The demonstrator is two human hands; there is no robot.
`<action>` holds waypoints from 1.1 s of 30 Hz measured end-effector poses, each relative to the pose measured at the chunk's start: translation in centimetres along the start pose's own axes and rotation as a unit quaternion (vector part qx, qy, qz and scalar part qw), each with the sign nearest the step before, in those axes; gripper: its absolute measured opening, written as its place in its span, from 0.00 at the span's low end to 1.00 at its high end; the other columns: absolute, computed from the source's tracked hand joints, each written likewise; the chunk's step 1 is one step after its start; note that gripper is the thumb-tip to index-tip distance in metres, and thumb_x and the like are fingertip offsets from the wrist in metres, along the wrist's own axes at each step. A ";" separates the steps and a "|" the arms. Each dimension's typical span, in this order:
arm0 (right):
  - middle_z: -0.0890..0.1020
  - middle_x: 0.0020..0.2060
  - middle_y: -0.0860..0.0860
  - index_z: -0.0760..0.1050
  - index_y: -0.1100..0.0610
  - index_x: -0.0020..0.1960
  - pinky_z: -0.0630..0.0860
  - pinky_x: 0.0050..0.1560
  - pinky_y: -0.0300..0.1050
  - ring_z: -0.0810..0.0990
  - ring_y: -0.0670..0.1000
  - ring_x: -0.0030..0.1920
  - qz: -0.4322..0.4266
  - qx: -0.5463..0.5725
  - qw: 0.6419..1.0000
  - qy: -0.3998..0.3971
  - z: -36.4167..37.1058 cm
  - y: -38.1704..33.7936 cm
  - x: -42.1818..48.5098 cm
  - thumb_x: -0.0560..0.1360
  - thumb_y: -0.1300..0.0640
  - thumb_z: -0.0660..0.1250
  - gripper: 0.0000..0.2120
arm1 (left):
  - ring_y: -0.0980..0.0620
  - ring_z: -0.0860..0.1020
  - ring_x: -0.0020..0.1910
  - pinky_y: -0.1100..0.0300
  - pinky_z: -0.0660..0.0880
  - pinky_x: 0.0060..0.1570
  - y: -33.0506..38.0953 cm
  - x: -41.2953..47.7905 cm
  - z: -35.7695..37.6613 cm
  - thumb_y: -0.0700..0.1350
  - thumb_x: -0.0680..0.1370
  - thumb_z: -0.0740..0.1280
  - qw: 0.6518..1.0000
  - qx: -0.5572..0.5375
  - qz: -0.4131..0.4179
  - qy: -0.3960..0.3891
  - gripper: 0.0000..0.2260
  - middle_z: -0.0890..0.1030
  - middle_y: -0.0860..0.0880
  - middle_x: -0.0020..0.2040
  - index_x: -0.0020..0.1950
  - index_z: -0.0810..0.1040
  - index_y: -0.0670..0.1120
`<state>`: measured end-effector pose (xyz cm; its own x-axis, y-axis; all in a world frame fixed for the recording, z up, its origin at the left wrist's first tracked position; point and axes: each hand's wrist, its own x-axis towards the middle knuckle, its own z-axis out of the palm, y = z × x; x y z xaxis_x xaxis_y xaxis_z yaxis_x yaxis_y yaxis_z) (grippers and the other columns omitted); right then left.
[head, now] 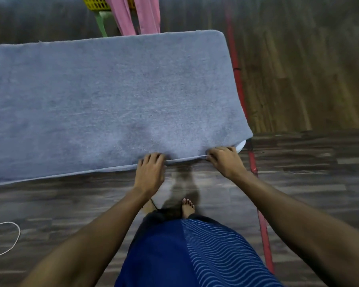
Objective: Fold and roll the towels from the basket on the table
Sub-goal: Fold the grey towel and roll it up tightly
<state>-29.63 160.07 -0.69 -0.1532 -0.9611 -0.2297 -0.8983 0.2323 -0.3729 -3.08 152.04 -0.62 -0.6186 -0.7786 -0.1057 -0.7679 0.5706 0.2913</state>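
Nearest, at six o'clock, the person's bare foot (pixel 187 207) stands on the wood floor just short of the table. Beyond it, the left hand (pixel 150 172) and right hand (pixel 224 160) sit a little apart on the near hem of the grey-blue towel (pixel 112 96). Their fingers curl over the edge and pinch it. Holding the hem at two points probably lets it lift evenly for the first fold. The towel lies spread flat over the table (pixel 241 145), whose white corner peeps out at three o'clock, beside the right hand. Far off at eleven o'clock, the yellow basket (pixel 93 4) rests on a green stool (pixel 101 22). Pink towels (pixel 147 15) hang over its rim, likely waiting their turn.
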 end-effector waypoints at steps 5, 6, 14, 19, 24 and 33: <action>0.80 0.50 0.51 0.77 0.53 0.51 0.68 0.50 0.51 0.77 0.56 0.54 -0.027 0.025 0.999 0.019 0.0 -0.1 -0.6 0.77 0.52 0.65 0.06 | 0.45 0.75 0.58 0.49 0.69 0.57 4.9 3.1 1.5 0.43 0.73 0.70 0.998 0.000 0.044 -0.042 0.20 0.78 0.47 0.59 0.64 0.74 0.48; 0.80 0.50 0.51 0.77 0.53 0.51 0.68 0.50 0.51 0.77 0.56 0.54 -0.027 0.027 0.999 0.016 0.0 -0.1 -0.5 0.77 0.53 0.66 0.05 | 0.45 0.75 0.57 0.50 0.69 0.56 5.2 3.6 1.7 0.41 0.73 0.69 0.998 -0.002 0.042 -0.046 0.17 0.79 0.48 0.58 0.62 0.76 0.48; 0.79 0.56 0.50 0.78 0.51 0.53 0.65 0.58 0.51 0.74 0.54 0.60 0.066 -0.039 0.997 0.015 0.2 4.0 -0.4 0.75 0.56 0.66 0.08 | 0.42 0.78 0.44 0.51 0.76 0.42 4.4 3.2 1.2 0.35 0.74 0.62 0.992 -0.076 0.099 0.011 0.11 0.81 0.45 0.47 0.53 0.80 0.41; 0.82 0.47 0.48 0.77 0.50 0.47 0.64 0.58 0.50 0.78 0.54 0.53 0.103 -0.036 0.991 0.077 -1.1 6.6 -1.5 0.72 0.57 0.70 0.05 | 0.41 0.78 0.44 0.51 0.76 0.39 4.3 3.1 0.9 0.37 0.74 0.61 0.992 -0.069 0.107 0.008 0.11 0.80 0.45 0.46 0.53 0.80 0.41; 0.80 0.45 0.52 0.76 0.55 0.47 0.68 0.41 0.47 0.78 0.58 0.44 0.114 0.051 0.990 0.071 -1.3 7.1 -3.5 0.76 0.59 0.65 0.01 | 0.43 0.78 0.44 0.52 0.76 0.37 4.4 3.4 0.9 0.36 0.75 0.64 0.993 -0.064 0.099 -0.002 0.08 0.80 0.46 0.45 0.52 0.81 0.41; 0.78 0.43 0.52 0.77 0.55 0.47 0.72 0.38 0.48 0.77 0.59 0.42 0.177 0.068 0.978 0.092 0.5 5.9 -5.5 0.75 0.61 0.65 0.04 | 0.44 0.79 0.44 0.54 0.74 0.38 3.4 2.2 0.9 0.42 0.77 0.67 0.989 -0.076 0.094 -0.079 0.04 0.81 0.47 0.47 0.51 0.80 0.44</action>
<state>-33.88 166.76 -2.08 -0.5277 -0.8242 -0.2056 -0.7144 0.5615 -0.4175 -7.23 152.50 -0.73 -0.7756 -0.6049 -0.1807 -0.6105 0.6457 0.4586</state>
